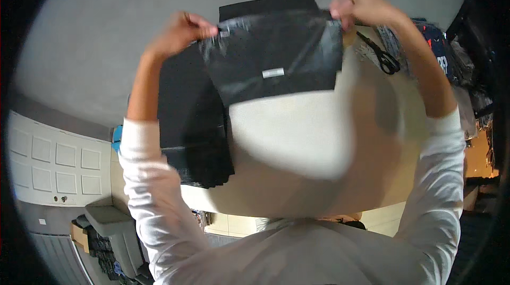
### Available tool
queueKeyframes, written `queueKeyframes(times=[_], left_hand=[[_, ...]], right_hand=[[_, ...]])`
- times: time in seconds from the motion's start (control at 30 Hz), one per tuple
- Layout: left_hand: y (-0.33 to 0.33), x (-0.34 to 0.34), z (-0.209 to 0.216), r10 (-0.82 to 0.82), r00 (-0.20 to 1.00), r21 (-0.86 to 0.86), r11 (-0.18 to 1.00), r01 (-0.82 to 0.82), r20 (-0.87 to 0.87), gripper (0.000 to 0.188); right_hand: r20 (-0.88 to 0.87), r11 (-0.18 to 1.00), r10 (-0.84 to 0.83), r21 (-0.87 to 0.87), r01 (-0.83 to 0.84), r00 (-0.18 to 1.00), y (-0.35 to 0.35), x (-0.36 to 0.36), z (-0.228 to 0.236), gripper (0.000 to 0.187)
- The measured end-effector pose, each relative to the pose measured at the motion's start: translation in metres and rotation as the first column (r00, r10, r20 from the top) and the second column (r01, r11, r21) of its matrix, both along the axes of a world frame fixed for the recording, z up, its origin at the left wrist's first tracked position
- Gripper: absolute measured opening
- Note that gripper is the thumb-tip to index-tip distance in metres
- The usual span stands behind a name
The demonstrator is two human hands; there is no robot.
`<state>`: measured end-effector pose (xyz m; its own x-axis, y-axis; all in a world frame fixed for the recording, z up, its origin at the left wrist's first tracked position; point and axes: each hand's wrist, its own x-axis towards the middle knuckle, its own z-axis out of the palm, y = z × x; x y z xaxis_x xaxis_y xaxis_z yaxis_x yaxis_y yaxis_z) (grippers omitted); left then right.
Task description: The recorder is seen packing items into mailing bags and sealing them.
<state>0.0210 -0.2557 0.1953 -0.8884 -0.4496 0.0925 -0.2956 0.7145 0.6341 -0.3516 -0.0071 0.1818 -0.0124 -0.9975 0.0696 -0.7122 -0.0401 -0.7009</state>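
Between my two hands stretches a black folded cloth item in a shiny clear plastic bag [276,51], with a small white label on its lower middle. My left hand [183,34] pinches its upper left corner. The upper right corner is gripped in the closed fingers of my right hand [358,6]. Another flat black piece [268,6] shows behind the bag's top edge. Under and beside my left forearm lies a tall stack of black folded items [191,109], partly covered by that arm.
Black-handled scissors [385,61] lie on the pale table [287,136], close to my right forearm. Beyond them are bagged dark garments [435,46] at the table's right side. A grey chair [114,226] stands on the floor at the lower left, before a white door [58,157].
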Motion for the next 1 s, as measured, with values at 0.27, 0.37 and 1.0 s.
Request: queueKeyframes(times=[0.27,0.37,1.0], left_hand=[[-0.169,-0.101,-0.07,0.305,0.929,-0.086,0.941,-0.328,-0.208,0.035],[-0.166,-0.117,-0.086,0.428,0.886,-0.144,0.879,-0.454,-0.18,0.037],[-0.123,-0.116,-0.148,0.66,0.631,0.276,0.747,-0.605,-0.407,0.056]], right_hand=[[0.053,0.884,-0.431,-0.175,0.433,0.901,-0.163,-0.062,-0.051,0.014],[0.058,0.828,-0.528,-0.186,0.529,0.847,-0.162,-0.065,-0.077,0.013],[0.323,0.686,-0.581,-0.299,0.663,0.747,-0.147,-0.056,-0.141,0.052]])
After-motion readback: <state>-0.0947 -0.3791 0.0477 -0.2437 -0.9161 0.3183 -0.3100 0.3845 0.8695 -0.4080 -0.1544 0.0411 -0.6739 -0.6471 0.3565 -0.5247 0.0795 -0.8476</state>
